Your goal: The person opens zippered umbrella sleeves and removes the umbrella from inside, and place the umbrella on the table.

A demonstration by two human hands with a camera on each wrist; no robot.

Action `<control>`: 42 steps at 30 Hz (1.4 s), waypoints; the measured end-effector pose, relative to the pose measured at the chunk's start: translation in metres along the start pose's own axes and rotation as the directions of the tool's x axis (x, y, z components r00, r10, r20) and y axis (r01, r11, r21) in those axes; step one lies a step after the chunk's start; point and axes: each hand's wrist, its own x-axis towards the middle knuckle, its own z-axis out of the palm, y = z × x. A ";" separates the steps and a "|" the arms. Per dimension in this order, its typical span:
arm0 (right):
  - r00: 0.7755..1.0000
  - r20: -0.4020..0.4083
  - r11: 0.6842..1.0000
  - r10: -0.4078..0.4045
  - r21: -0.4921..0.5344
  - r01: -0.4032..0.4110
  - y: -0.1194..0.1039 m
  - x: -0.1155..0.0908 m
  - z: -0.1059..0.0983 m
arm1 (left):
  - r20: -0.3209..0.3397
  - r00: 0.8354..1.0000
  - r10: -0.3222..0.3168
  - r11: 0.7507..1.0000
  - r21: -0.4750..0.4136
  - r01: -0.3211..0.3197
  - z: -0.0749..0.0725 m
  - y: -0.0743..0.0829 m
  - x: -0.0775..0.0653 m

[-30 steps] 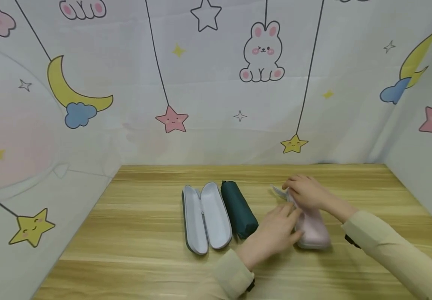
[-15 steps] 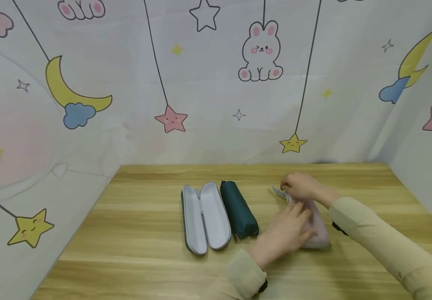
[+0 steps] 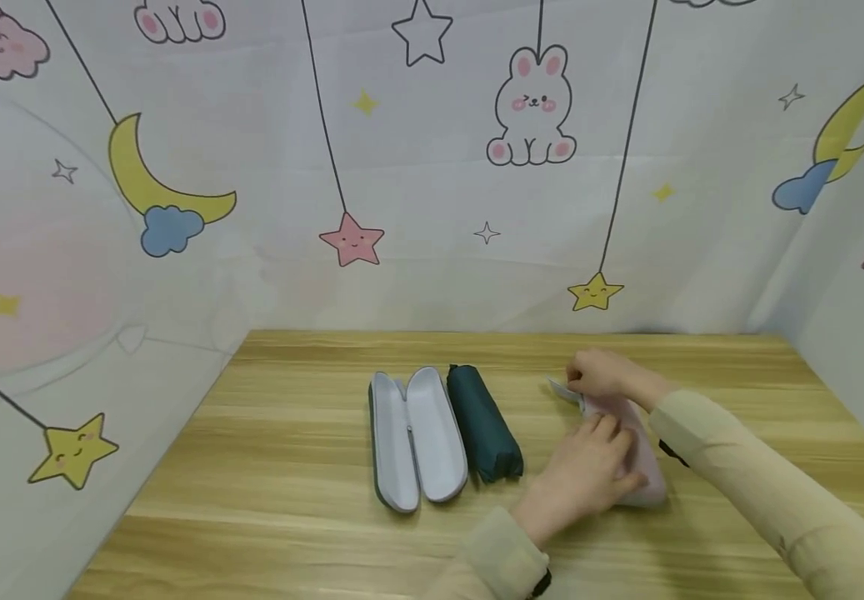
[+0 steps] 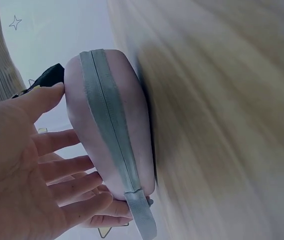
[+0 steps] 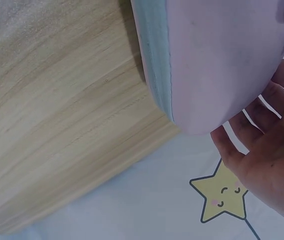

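Stretching away lengthwise, the pink case (image 3: 645,458) angles left.

1. The left hand (image 3: 585,468) now reaches further right, covering more of the pink case (image 3: 651,479).
2. The right hand (image 3: 611,375) has its fingers more tucked in, its sleeve (image 3: 739,471) nearer the left hand.
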 end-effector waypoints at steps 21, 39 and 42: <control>0.960 0.279 0.993 0.011 0.107 -0.043 0.005 0.014 -0.013 | -0.035 0.999 -0.007 0.997 0.082 0.010 0.004 0.000 0.004; 0.920 0.388 0.984 0.059 0.133 -0.119 -0.004 0.023 -0.013 | 0.083 0.995 -0.062 0.998 0.000 0.062 0.002 0.000 0.007; 0.926 0.376 0.984 0.047 0.141 -0.107 -0.004 0.025 -0.012 | 0.082 0.995 -0.063 0.998 0.001 0.063 0.002 -0.001 0.006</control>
